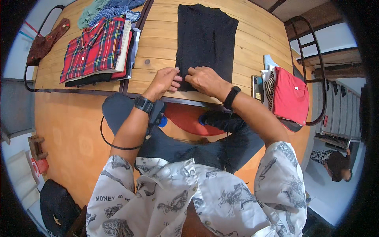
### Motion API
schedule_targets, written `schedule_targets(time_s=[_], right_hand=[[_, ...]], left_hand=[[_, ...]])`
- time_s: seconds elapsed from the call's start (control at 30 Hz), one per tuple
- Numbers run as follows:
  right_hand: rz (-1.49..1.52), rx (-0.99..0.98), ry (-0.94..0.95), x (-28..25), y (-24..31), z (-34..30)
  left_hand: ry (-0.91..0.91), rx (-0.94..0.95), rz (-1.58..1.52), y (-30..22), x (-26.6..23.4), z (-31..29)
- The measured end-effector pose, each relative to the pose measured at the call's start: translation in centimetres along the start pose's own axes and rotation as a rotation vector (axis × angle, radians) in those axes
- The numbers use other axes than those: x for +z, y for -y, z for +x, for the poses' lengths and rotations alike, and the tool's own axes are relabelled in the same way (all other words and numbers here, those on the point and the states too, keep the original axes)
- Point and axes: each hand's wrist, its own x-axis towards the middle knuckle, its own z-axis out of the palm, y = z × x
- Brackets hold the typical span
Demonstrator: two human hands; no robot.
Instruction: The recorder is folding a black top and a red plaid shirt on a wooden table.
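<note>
A black garment (pixel 207 39), folded into a long panel, lies flat on the wooden slat surface (pixel 156 39) in front of me. My left hand (pixel 162 83) is beside its near left corner, fingers loosely bent and apart, with nothing seen in them. Over the garment's near end, my right hand (pixel 207 81) has its fingers curled in, gripping the black cloth close to the left edge. The fingertips of that hand are partly hidden under it.
To the left sits a stack topped by a red plaid shirt (pixel 92 51), with blue and green clothes (pixel 114 10) behind. On the right are a pile under a red garment (pixel 291 94) and a phone (pixel 257 87). Dark metal rails (pixel 321 75) edge the surface. Another person (pixel 337 164) is far right.
</note>
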Motion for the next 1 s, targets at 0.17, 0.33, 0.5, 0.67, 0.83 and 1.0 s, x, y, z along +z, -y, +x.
schedule_targets(time_s=[0.17, 0.33, 0.5, 0.67, 0.83, 1.0], right_hand=[[0.194, 0.229, -0.039, -0.3, -0.4, 0.4], [0.198, 0.383, -0.169, -1.4, -0.2, 0.8], [0.292, 0.223, 0.044, 1.7, 1.3, 0.7], [0.380, 0.188, 0.064, 0.8, 1.5, -0.2], [0.407, 0.410, -0.043, -0.4, -2.7, -1.8], [0.360, 0.534, 0.082, -0.1, -3.2, -1.9]], left_hand=[[0.043, 0.051, 0.002, 0.6, -1.3, 0.8], [-0.034, 0.054, 0.013, 0.0, -1.8, -0.3], [-0.024, -0.011, -0.013, 0.4, -2.0, -1.0], [-0.014, 0.015, 0.062, 0.7, -1.7, -1.2], [-0.042, 0.074, 0.112, 0.3, -1.1, -0.8], [-0.145, 0.223, 0.441, 0.8, -0.5, 1.0]])
